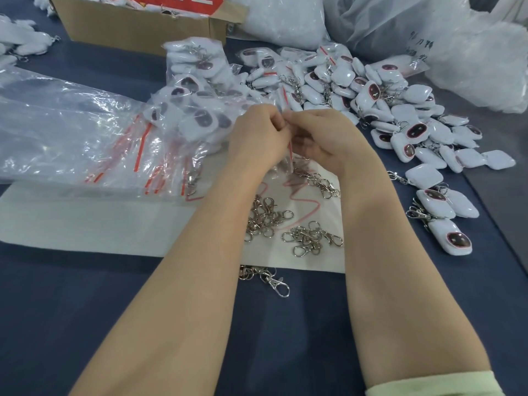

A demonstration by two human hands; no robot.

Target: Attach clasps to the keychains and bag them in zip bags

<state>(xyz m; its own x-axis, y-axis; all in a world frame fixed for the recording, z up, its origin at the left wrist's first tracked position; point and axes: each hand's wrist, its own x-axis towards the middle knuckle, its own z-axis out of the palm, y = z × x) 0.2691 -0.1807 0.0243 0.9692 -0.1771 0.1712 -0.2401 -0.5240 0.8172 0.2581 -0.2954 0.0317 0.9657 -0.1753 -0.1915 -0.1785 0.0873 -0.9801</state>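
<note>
Both hands are meeting at centre frame: my left hand [257, 135] and right hand [323, 138] are pinching the mouth of a small clear red-striped zip bag [288, 160], likely sealing it. Loose silver metal clasps [265, 215] are lying just below for easy reach; white square plastic keychains [400, 115] are heaping at right.

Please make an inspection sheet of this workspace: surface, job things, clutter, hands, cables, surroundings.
Surface: dark blue table with a white sheet lying on it.
Job's things: loose clasps on the sheet; white keychains heaped at right; empty bags at left; bagged keychains behind the hands.
Clutter: stray clasp off the sheet's near edge.
Hands: left hand and right hand meet and pinch the held bag at its top.
Cables: nothing seen.
Surroundings: cardboard box and plastic sacks at the back.
</note>
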